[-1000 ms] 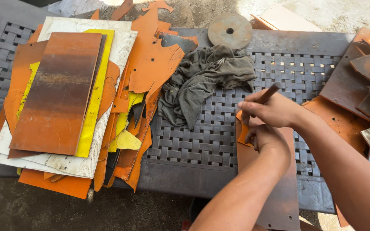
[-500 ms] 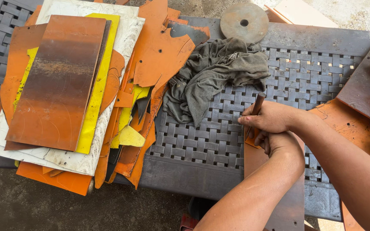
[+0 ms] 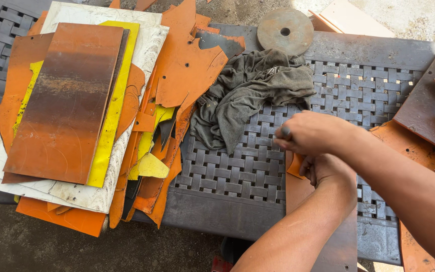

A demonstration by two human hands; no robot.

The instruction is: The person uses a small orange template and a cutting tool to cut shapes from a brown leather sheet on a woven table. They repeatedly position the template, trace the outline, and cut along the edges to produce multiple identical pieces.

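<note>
Bright, even daylight, soft shadows, sharp focus, slight blur at the edges.

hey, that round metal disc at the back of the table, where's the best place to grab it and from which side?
Probably the disc's far rim, which seems to overhang the table's back edge. It lies flat, so fingers can hardly get under it elsewhere. Come from above at the back, thumb on top, fingers under the rim. The centre hole also offers a fingertip hold. The rag lies at its near side, so avoid that approach.

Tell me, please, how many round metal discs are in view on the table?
1. The round metal disc lies at the table's far edge, just beyond the grey rag. Others could be hidden under the stacked sheets.
</note>
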